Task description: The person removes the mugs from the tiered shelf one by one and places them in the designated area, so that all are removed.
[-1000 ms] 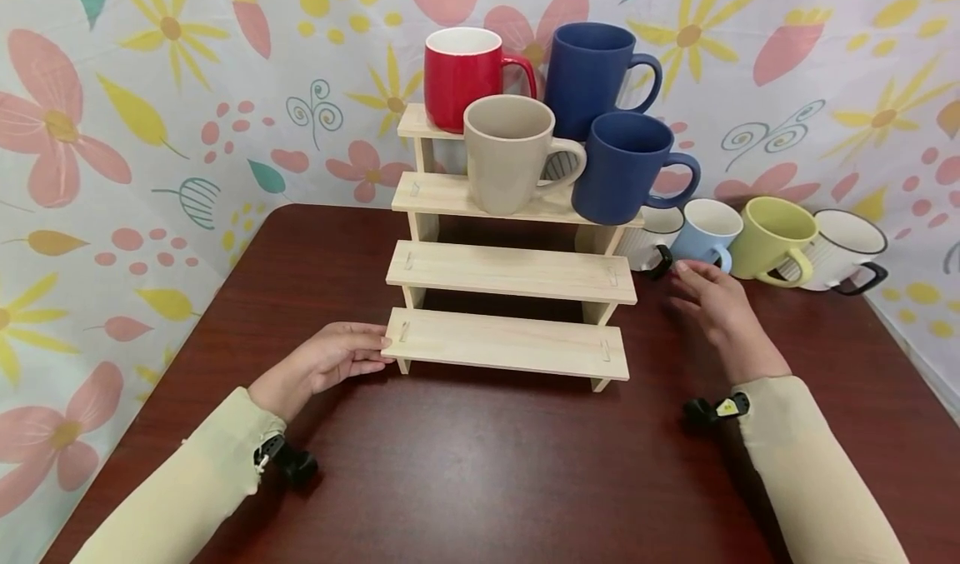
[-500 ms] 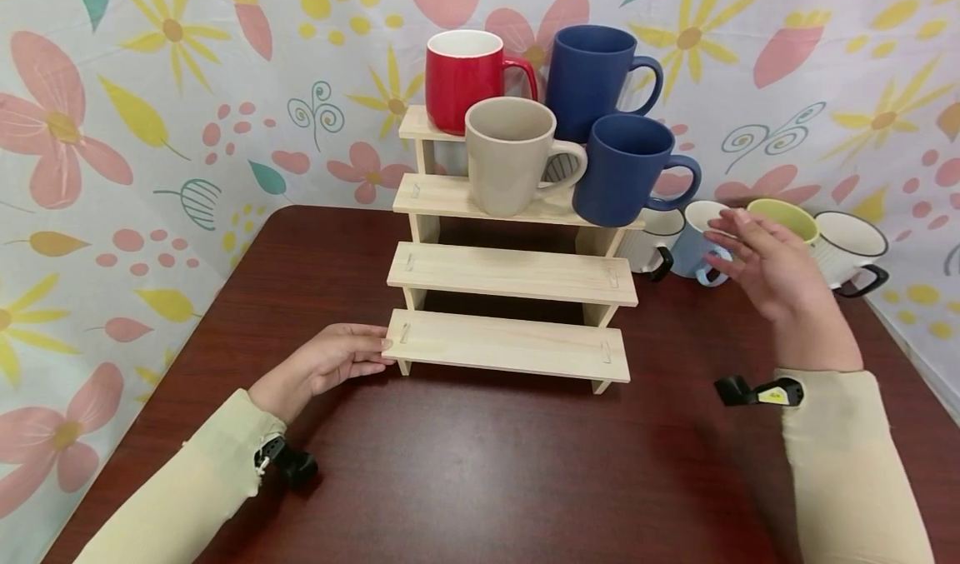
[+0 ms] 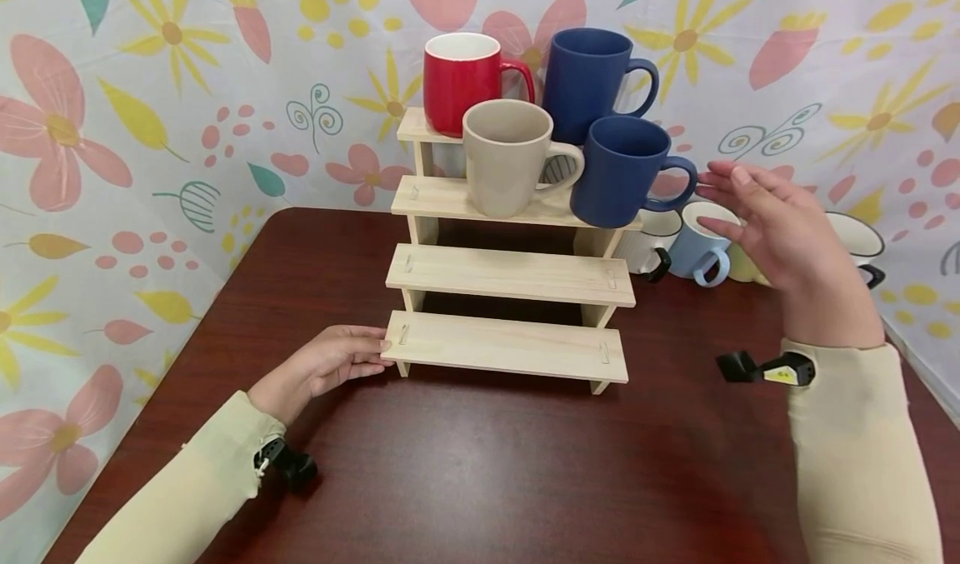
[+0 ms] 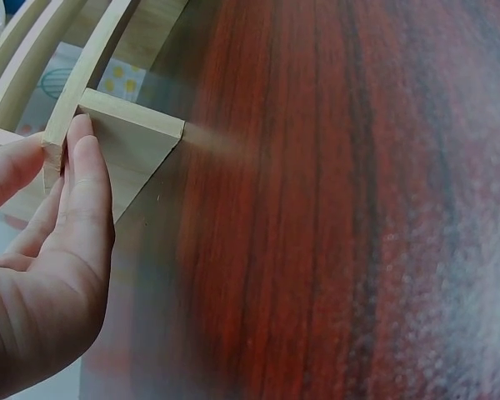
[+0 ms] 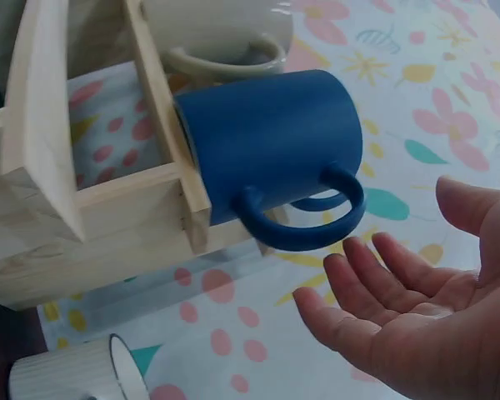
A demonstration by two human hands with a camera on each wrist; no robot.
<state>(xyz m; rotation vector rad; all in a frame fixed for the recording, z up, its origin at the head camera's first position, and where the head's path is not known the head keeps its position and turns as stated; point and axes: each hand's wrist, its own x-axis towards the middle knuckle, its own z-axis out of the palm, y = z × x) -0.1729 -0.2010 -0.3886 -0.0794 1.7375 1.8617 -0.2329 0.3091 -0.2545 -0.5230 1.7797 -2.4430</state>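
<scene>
One brown table, tiered rack, floral backdrop

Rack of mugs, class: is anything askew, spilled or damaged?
No spill or damage shows: on the rack, red mug, back blue mug, beige mug and front blue mug all stand upright. Slightly odd: the last two seem at the front edge of their shelf, perhaps easily knocked off.
</scene>
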